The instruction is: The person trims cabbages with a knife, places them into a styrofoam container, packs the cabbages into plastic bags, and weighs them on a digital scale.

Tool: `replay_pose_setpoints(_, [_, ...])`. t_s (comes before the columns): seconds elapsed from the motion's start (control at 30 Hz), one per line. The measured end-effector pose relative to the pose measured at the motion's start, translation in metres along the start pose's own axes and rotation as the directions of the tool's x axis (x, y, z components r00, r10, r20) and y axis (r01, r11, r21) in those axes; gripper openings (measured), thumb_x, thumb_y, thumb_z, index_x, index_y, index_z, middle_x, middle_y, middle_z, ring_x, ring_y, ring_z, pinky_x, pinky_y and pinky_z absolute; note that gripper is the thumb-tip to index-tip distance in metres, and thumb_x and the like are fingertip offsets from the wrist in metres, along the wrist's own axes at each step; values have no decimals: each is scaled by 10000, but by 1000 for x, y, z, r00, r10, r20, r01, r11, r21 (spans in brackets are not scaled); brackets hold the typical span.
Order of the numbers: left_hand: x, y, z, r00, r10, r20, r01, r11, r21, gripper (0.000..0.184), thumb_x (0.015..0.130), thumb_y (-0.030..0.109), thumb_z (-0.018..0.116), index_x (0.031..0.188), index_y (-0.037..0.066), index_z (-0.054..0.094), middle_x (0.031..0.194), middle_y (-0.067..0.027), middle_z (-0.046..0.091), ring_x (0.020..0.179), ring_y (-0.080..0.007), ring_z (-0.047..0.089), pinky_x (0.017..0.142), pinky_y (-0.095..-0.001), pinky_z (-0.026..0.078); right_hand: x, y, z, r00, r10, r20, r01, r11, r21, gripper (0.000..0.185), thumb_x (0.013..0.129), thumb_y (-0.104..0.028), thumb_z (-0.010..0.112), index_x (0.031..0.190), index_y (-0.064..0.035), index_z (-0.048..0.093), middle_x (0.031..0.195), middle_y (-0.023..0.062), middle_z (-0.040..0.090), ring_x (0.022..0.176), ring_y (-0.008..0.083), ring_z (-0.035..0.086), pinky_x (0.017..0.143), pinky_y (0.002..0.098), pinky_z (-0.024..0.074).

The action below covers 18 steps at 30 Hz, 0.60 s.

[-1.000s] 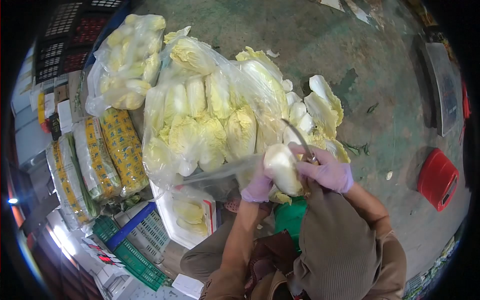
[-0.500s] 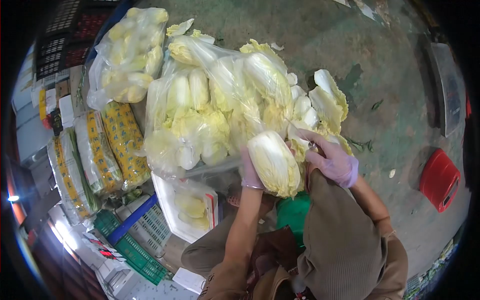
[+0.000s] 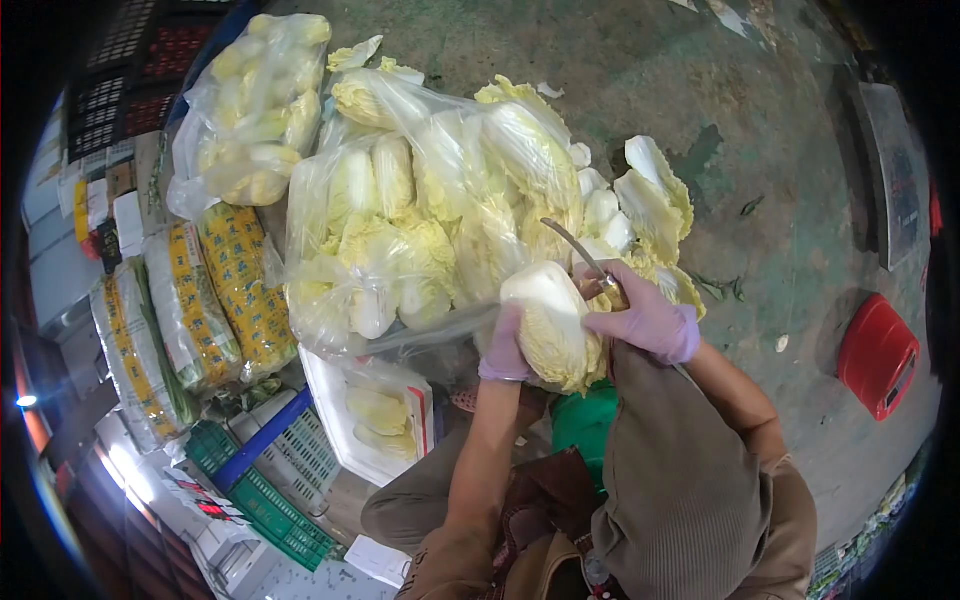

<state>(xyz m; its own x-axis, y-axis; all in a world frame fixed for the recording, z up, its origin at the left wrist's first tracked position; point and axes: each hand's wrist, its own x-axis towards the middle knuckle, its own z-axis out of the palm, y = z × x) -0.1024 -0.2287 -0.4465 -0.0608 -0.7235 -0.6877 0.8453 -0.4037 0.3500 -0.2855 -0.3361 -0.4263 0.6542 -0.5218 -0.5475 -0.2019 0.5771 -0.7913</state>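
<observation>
A napa cabbage [image 3: 548, 322], white at its base and yellow at the leaf tips, is held over my lap. My left hand [image 3: 506, 348], in a thin purple glove, is closed around its left side. My right hand [image 3: 648, 318], gloved alike, grips the handle of a curved knife [image 3: 580, 250], its thumb against the cabbage's right side. The blade points up and left, above the cabbage's white end. Just beyond lies a clear plastic bag [image 3: 440, 150] full of napa cabbages. Loose cabbage leaves [image 3: 650, 205] are heaped right of the bag.
Another bag of cabbages [image 3: 265, 110] lies at the upper left, above yellow-printed bundles [image 3: 245, 290]. A white foam box [image 3: 335, 410] holds more cabbages. Green crates [image 3: 270, 520] stand at the lower left. On the floor at the right is a red plastic object [image 3: 880, 355].
My right hand has turned, so the knife's blade now stands up in plain view. The cabbage has tilted slightly, and my right thumb now presses its side.
</observation>
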Motion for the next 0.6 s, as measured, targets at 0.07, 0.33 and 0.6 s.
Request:
replay_pose_setpoints(0.07, [0,0,-1,1000,25,-4,-25,999,-30,730,795,511,532,1319,28,377,1264,-151,482,1137,-283,498,968,-396,411,-3,-5,2,1000,7,9,-6,995,-101,603,709,-200,751,1209,-13,470,1057,74,557,998,146,519,887,286,415])
replay_pose_setpoints(0.33, [-1,-2,-14,983,57,-173,-45,997,70,738,803,566,498,1307,36,404,1251,-152,500,1116,-285,514,956,-401,422,1,4,-2,993,-21,113,41,983,-180,519,744,-135,702,1190,-12,465,1050,59,541,963,127,514,870,286,421])
replay_pose_setpoints(0.6, [3,1,0,999,35,-30,-35,999,5,759,804,575,494,1322,32,383,1278,-161,477,1139,-290,499,957,-403,423,-4,-22,4,995,102,22,-99,990,-103,505,739,-147,690,1184,-44,475,997,59,560,891,124,527,824,279,439])
